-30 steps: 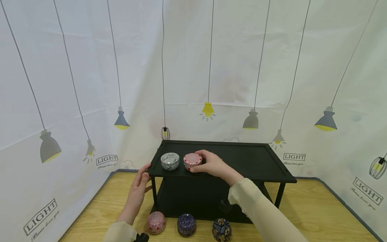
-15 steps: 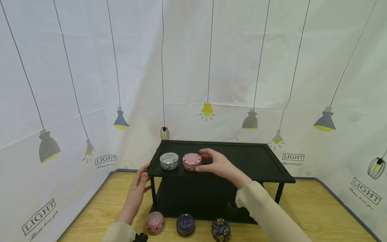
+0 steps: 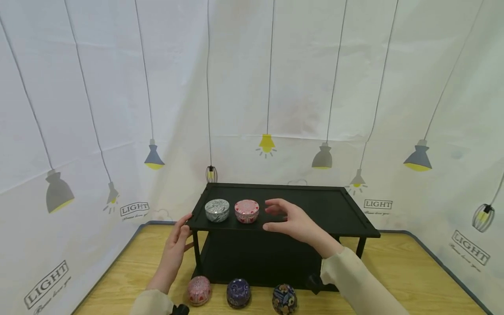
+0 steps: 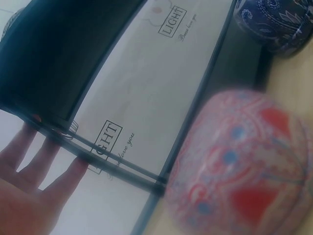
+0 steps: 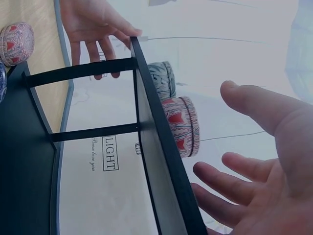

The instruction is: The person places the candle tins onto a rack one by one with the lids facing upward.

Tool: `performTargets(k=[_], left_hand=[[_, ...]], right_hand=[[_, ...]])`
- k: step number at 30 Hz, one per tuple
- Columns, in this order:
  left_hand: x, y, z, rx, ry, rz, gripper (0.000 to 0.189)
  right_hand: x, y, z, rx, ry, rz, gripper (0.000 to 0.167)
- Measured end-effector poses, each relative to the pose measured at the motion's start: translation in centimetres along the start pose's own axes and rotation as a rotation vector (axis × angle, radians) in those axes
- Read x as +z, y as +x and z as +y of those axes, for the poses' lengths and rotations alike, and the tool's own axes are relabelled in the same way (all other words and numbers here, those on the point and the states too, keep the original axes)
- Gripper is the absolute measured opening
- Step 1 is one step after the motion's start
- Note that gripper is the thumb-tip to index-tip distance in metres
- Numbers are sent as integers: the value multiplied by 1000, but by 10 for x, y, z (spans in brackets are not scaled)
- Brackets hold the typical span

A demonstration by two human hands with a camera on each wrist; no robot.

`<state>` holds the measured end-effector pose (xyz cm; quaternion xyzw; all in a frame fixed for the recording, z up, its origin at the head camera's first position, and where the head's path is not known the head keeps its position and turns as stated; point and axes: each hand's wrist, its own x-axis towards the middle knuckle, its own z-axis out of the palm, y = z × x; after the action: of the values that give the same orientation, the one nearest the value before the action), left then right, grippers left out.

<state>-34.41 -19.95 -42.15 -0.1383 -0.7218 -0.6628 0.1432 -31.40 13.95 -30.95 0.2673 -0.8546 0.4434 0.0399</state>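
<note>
Two round, patterned tins stand upright on the upper shelf of a black, two-tier rack (image 3: 311,208), and we see both close to its front edge, near the left end. The grey-and-white, leaf-patterned tin (image 3: 217,211) sits nearer the left edge; the pink-and-red, heart-patterned tin (image 3: 246,212) stands just beside it on the right, a narrow gap between them. Our right hand (image 3: 293,222) is just right of the pink-and-red tin, thumb and fingers spread apart and holding nothing; we see a gap between fingertips and tin. Beyond that hand, open black surface runs to the right rim, and more lies behind the tins up to the back rim. Our left hand (image 3: 175,247) touches the shelf's left front corner, its fingers extended and apart along the side edge. Below, on the pale wooden tabletop (image 3: 130,262), we have three rounded tins in a spaced row before the lower shelf's front edge: a pink, red-marked one (image 3: 199,290) by the left corner, a dark purple, swirl-patterned one (image 3: 238,293), and a navy, flower-patterned one (image 3: 284,299).
</note>
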Motion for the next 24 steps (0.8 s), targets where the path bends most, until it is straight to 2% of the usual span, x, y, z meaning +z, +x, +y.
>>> performTargets(k=[13,20,24], left_hand=[[0,-1,1,-16,-11,-16,45],[0,-1,1,-14,-1,-16,46],[0,-1,1,0,3,-16,45]], right_hand=[[-7,-32,-3,-44,85,2,59],[-8,-49,-2,-69,77,13,59],[-7,-54,2,-55,77,11,62]])
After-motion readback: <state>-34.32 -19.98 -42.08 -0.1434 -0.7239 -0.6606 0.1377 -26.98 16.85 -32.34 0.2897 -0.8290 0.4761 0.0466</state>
